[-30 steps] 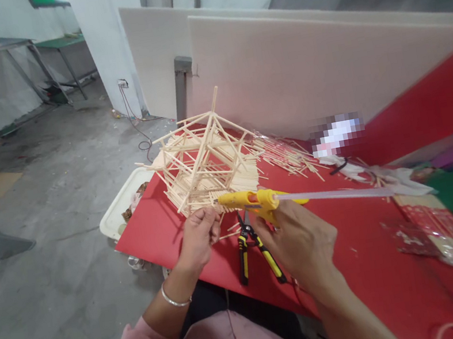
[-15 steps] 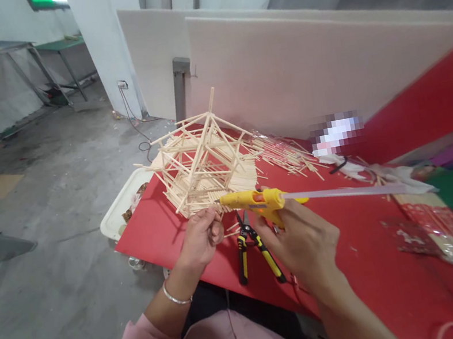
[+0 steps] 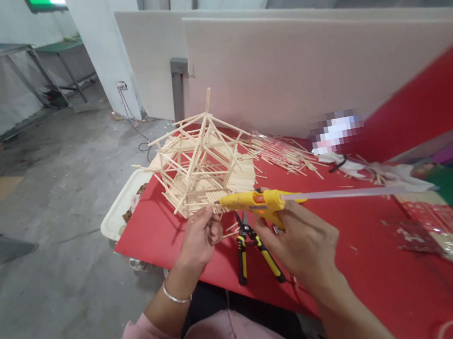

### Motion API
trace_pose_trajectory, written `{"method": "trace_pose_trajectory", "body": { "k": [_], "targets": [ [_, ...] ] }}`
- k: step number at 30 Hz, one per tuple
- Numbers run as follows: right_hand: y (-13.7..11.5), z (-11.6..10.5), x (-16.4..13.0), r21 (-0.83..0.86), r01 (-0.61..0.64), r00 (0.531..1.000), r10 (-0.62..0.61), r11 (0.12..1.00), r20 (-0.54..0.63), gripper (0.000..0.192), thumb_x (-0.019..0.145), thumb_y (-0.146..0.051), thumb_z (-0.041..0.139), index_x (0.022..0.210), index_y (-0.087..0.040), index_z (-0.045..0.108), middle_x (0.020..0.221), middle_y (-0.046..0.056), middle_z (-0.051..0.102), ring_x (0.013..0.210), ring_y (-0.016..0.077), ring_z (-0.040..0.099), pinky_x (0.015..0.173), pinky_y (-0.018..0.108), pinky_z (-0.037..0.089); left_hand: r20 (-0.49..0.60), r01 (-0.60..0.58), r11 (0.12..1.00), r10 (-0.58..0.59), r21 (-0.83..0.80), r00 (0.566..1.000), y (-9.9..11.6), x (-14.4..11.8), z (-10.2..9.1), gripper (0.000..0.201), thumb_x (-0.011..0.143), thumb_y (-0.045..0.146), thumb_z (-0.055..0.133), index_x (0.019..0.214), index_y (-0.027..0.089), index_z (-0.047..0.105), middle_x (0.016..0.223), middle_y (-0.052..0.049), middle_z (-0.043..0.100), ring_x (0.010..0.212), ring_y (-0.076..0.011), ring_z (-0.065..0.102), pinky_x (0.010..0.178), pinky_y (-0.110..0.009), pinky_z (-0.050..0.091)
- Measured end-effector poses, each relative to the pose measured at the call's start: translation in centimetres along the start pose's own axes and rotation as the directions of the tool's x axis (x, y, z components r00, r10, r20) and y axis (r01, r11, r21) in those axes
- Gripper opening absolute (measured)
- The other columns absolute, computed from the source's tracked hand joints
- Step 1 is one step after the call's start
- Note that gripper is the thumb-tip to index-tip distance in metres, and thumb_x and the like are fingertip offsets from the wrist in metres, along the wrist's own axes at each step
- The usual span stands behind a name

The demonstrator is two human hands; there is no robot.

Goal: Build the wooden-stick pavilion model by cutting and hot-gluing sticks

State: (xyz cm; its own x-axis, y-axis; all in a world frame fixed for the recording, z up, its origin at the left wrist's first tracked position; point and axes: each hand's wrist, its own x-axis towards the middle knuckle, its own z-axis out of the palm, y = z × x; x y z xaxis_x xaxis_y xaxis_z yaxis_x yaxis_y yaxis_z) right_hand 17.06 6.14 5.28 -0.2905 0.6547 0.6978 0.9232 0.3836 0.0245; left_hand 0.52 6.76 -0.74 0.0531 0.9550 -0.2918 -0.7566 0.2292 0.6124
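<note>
My right hand is wrapped round the grip of a yellow hot glue gun, its nozzle pointing left. A long translucent glue stick juts from the back of the gun. My left hand is closed in a pinch just under the nozzle, on what looks like a thin wooden stick, mostly hidden by the fingers. Right behind the hands stands an open frame model of wooden sticks, with a raised peak. Wire cutters with black and yellow handles lie spread between my hands.
Loose sticks are heaped behind the model on the red tabletop. Packaged sticks lie at the right. A white tray sits beyond the left edge, and pale boards lean behind.
Both hands hold nearly the same pose, with the nozzle still at the left fingertips. The view has shifted very slightly.
</note>
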Motion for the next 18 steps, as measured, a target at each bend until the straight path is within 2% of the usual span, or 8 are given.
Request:
{"method": "trace_pose_trajectory", "body": {
  "k": [5, 8, 10, 13, 16, 18],
  "targets": [
    [0.0, 0.2, -0.1, 0.022, -0.018, 1.0, 0.018, 1.0, -0.003, 0.015, 0.081, -0.032, 0.059, 0.073, -0.019, 0.061, 0.067, 0.001, 0.064, 0.062, 0.0132, 0.058, 0.056, 0.024, 0.036, 0.0, 0.007, 1.0, -0.007, -0.016, 1.0, 0.1, 0.0, -0.1, 0.039, 0.066, 0.047, 0.076, 0.06, 0.014, 0.056, 0.035, 0.007, 0.04, 0.03, -0.0031, 0.031, 0.035, -0.017, 0.017],
    [0.1, 0.2, -0.1, 0.106, -0.127, 0.99, 0.121, 0.986, 0.068, 0.026, 0.08, -0.043, 0.061, 0.073, -0.019, 0.061, 0.064, 0.001, 0.062, 0.055, 0.0134, 0.055, 0.051, 0.025, 0.033, 0.01, 0.021, 0.999, -0.02, -0.039, 1.0, 0.1, -0.2, -0.4, 0.038, 0.07, 0.048, 0.072, 0.061, 0.014, 0.056, 0.035, 0.006, 0.042, 0.03, -0.0041, 0.032, 0.035, -0.018, 0.017],
    [0.3, 0.0, -0.3, 0.236, -0.284, 0.949, 0.236, 0.929, 0.211, 0.035, 0.078, -0.054, 0.062, 0.077, -0.019, 0.061, 0.059, -0.001, 0.059, 0.049, 0.0123, 0.05, 0.049, 0.025, 0.033, 0.012, 0.023, 0.999, -0.023, -0.048, 1.0, -0.1, -0.5, -0.8, 0.038, 0.072, 0.049, 0.069, 0.062, 0.015, 0.056, 0.036, 0.005, 0.043, 0.03, -0.0047, 0.032, 0.035, -0.018, 0.018],
    [1.1, -0.6, -1.1, 0.37, -0.51, 0.841, 0.359, 0.776, 0.405, 0.043, 0.073, -0.061, 0.064, 0.082, -0.019, 0.061, 0.058, -0.004, 0.058, 0.048, 0.0115, 0.048, 0.048, 0.023, 0.036, 0.006, 0.032, 0.999, -0.032, -0.032, 0.999, -0.7, -1.1, -1.6, 0.039, 0.074, 0.05, 0.065, 0.062, 0.015, 0.057, 0.037, 0.004, 0.043, 0.031, -0.0054, 0.033, 0.036, -0.019, 0.019],
    [2.4, -1.3, -2.6, 0.349, -0.624, 0.77, 0.472, 0.7, 0.43, 0.043, 0.074, -0.06, 0.063, 0.085, -0.019, 0.062, 0.063, -0.003, 0.06, 0.052, 0.0118, 0.05, 0.049, 0.023, 0.038, -0.021, 0.069, 0.998, -0.068, 0.014, 0.997, -1.6, -1.7, -2.4, 0.037, 0.074, 0.049, 0.065, 0.061, 0.015, 0.056, 0.038, 0.004, 0.042, 0.032, -0.0055, 0.033, 0.036, -0.018, 0.018],
    [3.8, -1.7, -4.1, 0.334, -0.661, 0.742, 0.52, 0.672, 0.423, 0.043, 0.076, -0.059, 0.06, 0.089, -0.018, 0.064, 0.07, -0.001, 0.064, 0.056, 0.0128, 0.053, 0.052, 0.023, 0.041, -0.045, 0.074, 0.996, -0.071, 0.053, 0.996, -2.3, -1.9, -2.8, 0.035, 0.073, 0.047, 0.065, 0.062, 0.015, 0.056, 0.038, 0.005, 0.041, 0.032, -0.0054, 0.032, 0.035, -0.018, 0.018]
  ]
}}
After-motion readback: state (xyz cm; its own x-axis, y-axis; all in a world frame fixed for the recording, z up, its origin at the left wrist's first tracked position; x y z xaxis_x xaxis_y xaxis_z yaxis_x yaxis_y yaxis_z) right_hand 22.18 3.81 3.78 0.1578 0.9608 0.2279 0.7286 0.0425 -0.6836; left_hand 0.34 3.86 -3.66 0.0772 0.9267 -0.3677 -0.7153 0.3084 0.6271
